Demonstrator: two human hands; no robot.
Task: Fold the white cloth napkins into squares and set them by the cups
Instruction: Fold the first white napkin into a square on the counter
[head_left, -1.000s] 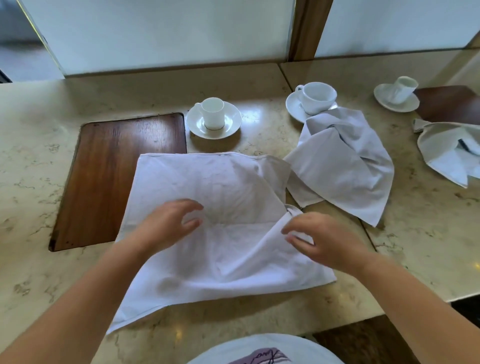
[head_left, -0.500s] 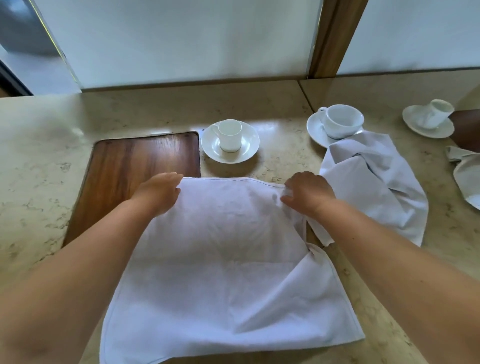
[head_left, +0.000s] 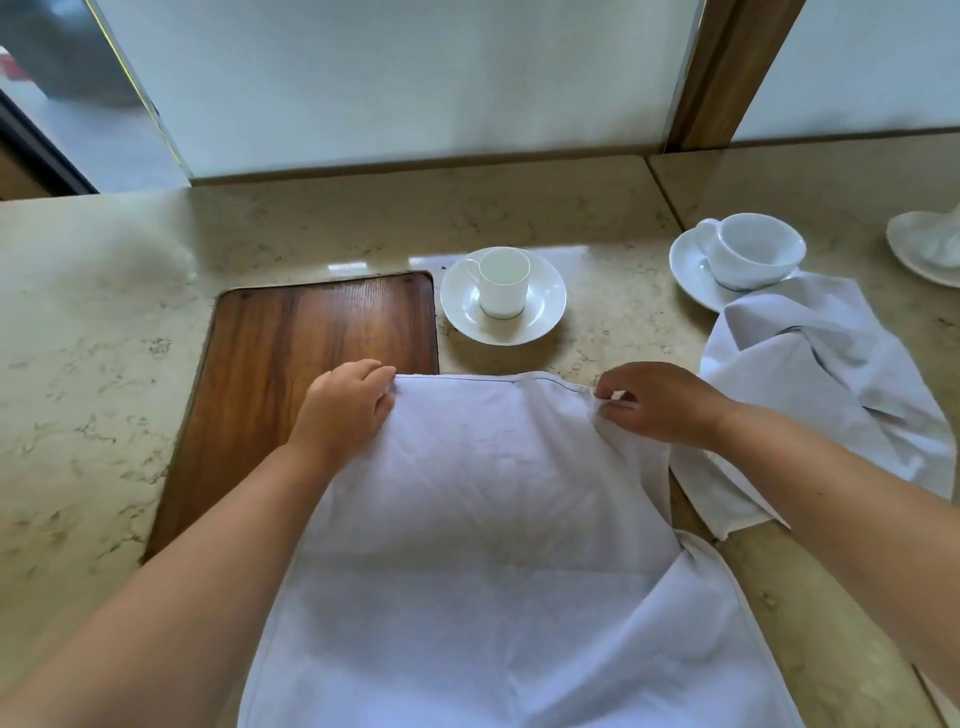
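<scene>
Currently the napkin (head_left: 498, 545) lies spread flat, near-centre on the counter (head_left: 93, 364). Left hand (head_left: 345, 410) and right hand (head_left: 660, 402) each pinch a far corner. Soft, light, limp cloth: I'd hold it by the hemmed corners. Small cup (head_left: 503, 280) just beyond; second crumpled napkin (head_left: 831, 374) far right.

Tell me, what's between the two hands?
In the head view, only the far hem of the spread white napkin runs between the left hand and the right hand, each gripping a corner.
</scene>
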